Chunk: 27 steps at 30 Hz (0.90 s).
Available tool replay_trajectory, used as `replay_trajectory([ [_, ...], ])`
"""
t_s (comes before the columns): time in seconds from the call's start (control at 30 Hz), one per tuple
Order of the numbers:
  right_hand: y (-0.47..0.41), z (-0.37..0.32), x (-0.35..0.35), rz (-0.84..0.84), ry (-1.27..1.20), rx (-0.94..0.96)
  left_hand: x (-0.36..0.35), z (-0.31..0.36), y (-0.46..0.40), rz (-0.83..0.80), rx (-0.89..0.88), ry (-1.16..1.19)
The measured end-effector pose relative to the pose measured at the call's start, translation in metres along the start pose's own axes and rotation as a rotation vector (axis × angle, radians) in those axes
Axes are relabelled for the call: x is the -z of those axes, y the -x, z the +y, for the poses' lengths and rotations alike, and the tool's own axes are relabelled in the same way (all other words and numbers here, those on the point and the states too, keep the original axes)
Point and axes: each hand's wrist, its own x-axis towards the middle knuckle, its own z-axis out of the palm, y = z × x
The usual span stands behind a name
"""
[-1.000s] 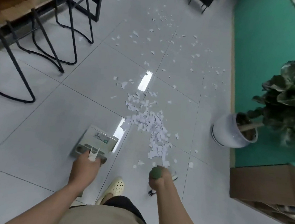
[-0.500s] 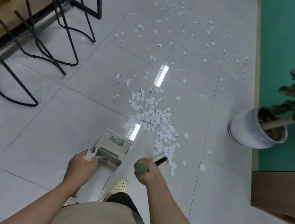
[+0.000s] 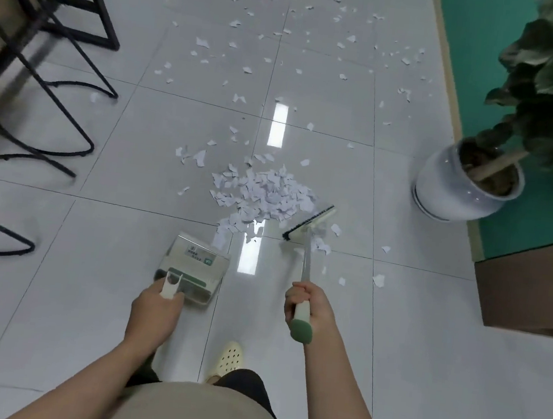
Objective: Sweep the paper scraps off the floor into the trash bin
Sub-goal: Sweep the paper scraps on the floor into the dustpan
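White paper scraps [image 3: 263, 194] heaped between cream dustpan [image 3: 194, 265] and broom head [image 3: 308, 221], more strewn beyond.

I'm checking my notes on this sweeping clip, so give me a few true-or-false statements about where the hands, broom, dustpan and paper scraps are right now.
1. The left hand holds the cream dustpan with green trim by its handle. True.
2. The right hand is empty. False: it grips the cream broom with a green handle end.
3. The broom's head sits at the right edge of the heap of white paper scraps. True.
4. The heap already lies inside the dustpan. False: it lies on the grey tiled floor, beyond the pan.
5. The white plant pot stands left of the dustpan. False: it stands right.
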Motion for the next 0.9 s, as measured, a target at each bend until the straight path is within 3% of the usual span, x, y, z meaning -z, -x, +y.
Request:
replay_trajectory([
  [0.5,0.038,0.034,0.037,0.298,-0.278,0.274,-0.042,0.062,-0.062,-0.395,-0.206,-0.194],
  [0.9,0.017,0.065,0.041,0.378,-0.406,0.266,-0.043,0.104,-0.114,-0.539,-0.250,-0.282],
])
